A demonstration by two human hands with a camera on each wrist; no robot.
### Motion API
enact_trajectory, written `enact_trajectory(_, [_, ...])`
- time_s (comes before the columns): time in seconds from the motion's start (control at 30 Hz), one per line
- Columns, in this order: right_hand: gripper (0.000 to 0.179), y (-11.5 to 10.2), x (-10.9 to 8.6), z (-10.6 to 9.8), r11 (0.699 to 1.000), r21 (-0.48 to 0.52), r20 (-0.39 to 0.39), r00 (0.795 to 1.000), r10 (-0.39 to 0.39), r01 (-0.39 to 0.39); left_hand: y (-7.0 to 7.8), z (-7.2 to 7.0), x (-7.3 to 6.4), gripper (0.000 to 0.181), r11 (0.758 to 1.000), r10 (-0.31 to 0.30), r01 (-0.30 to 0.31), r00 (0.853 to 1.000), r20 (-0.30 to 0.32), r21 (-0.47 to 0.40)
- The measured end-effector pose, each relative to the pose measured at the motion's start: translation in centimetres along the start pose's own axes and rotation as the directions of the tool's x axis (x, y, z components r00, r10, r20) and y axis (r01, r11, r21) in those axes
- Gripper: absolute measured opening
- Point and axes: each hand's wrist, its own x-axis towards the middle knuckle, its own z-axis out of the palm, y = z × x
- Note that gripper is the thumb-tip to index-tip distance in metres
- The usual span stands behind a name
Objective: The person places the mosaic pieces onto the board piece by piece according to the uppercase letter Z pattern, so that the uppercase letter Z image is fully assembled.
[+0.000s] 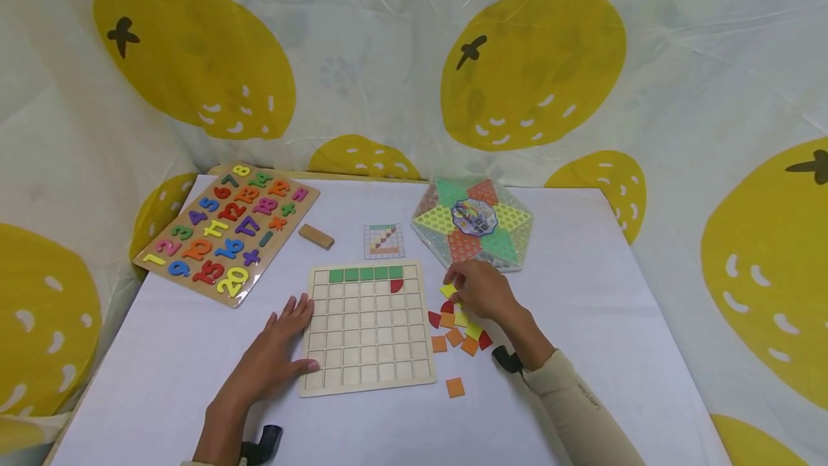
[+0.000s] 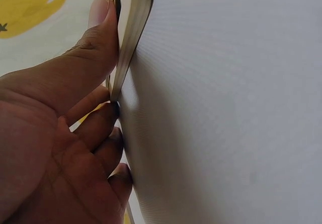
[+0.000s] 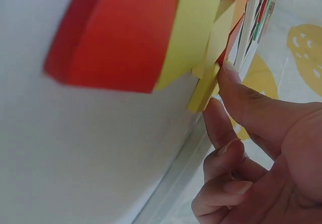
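Between the thumb and index tips of the right hand: yellow tile, pinched in a narrow grip, other fingers bent and without load. Right up against loose neighbours on the near side. Cannot tell if fully clear of the table cover.

Just nearer than the right hand: heap of loose pieces, with orange tiles and red quarter-circle pieces among more yellow, some overlapping. Left of the right hand: wooden grid board, with a row of green squares near its far edge.

At the board's left edge: left hand, fingers spread and nearly straight, thumb resting over the rim near the close corner. Not wrapped round anything; reads as a light steadying touch.

Handling, by judgement: tile very light, stiff, probably painted wood. Faces likely a bit slick, not fragile, corners maybe prone to chipping. Best hold: two opposite side edges, thumb against index, fingertips only. Avoid pressing down on one corner; liable to flip or shoot sideways. Lift straight up, no dragging, or expect to pull heap pieces along. Board likely rigid and light enough to skate if bumped; hold by the rim, away from the cells.
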Motion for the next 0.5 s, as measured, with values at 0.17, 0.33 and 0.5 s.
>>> enact_trajectory(0.17, [0.023, 0.1, 0.3, -0.1, 1.000, -0.008, 0.007, 1.000, -0.011, 0.011, 0.0, 0.0, 0.0, 0.116, 1.000, 0.000, 0.000, 1.000, 0.005, 0.001])
enact_trajectory(0.33, [0.024, -0.5, 0.5, 0.0, 0.998, 0.048, -0.021, 0.999, -0.044, 0.045, 0.1, -0.1, 0.0, 0.114, 1.000, 0.004, -0.004, 1.000, 0.010, 0.005])
enact_trajectory(0.5, [0.021, -1.9, 0.6, 0.0, 0.987, 0.124, -0.049, 0.994, -0.100, 0.105, 0.1, -0.2, -0.1, 0.114, 1.000, 0.008, -0.008, 1.000, 0.004, 0.012])
